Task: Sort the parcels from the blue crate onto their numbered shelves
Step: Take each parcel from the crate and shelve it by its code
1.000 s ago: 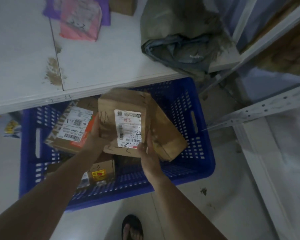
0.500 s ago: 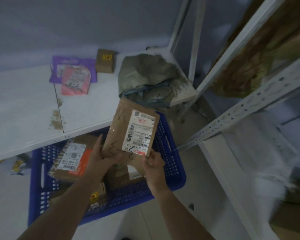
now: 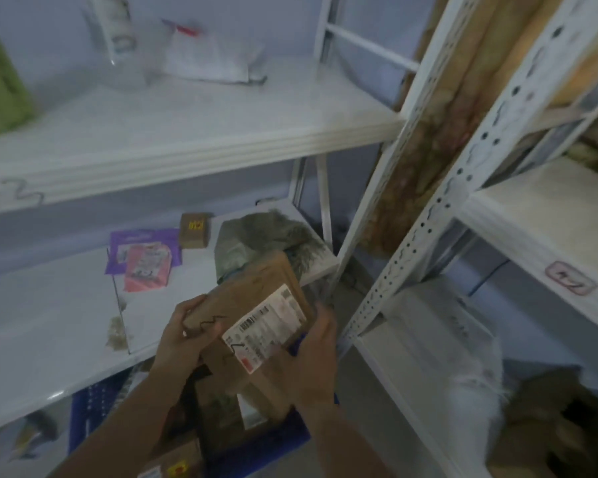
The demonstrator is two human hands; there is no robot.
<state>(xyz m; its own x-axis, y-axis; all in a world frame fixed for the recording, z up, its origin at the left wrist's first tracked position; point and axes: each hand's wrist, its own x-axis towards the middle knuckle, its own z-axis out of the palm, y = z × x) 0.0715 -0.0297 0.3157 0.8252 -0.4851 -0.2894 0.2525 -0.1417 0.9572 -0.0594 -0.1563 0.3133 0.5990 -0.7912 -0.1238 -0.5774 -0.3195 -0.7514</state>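
Your left grip point(image 3: 184, 336) and right grip point(image 3: 308, 360) both clutch the brown parcel point(image 3: 252, 298), label up, above the blue crate point(image 3: 273, 441), near the front right corner of the lower shelf point(image 3: 49, 339).

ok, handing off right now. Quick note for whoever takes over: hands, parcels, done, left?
Left hand: grips the brown parcel at its near left corner.
Right hand: grips its right edge.
The parcel is held label up over the blue crate, in front of the lower shelf.
Done: pink parcel, purple mailer, small box and grey bag lie on that shelf.
Left: shelve the held parcel; its number is too blurred to read. More boxes sit in the crate.
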